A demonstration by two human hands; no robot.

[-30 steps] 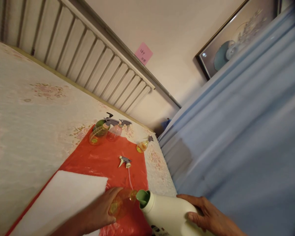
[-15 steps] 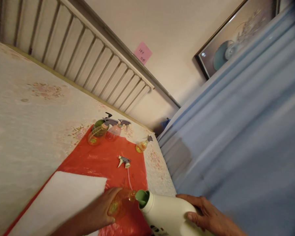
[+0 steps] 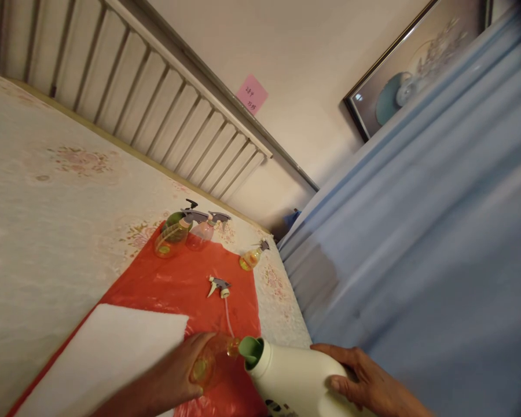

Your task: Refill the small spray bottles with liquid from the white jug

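My left hand (image 3: 189, 368) is wrapped round a clear spray bottle (image 3: 208, 362) without its head, whose neck points right. A large pale jug (image 3: 301, 373) with a green pouring spout (image 3: 250, 349) lies tilted in my right hand (image 3: 360, 373), fingers over its top and side. The spout sits right at the bottle's open neck (image 3: 233, 347); whether they touch I cannot tell. Liquid running between them is not clearly visible. Just beyond the bottle, a grey and white trigger spray head (image 3: 220, 285) with its dip tube rests on red plastic sheeting (image 3: 182, 289).
Several bottles stand at the back: a clear spray bottle (image 3: 169, 240), a green pump bottle (image 3: 176, 223), a pinkish spray bottle (image 3: 201, 233) and a small yellow one (image 3: 250, 258). A white cloth (image 3: 113, 353) lies at left. Blue curtain (image 3: 417, 231) hangs at right, a radiator (image 3: 134, 87) behind.
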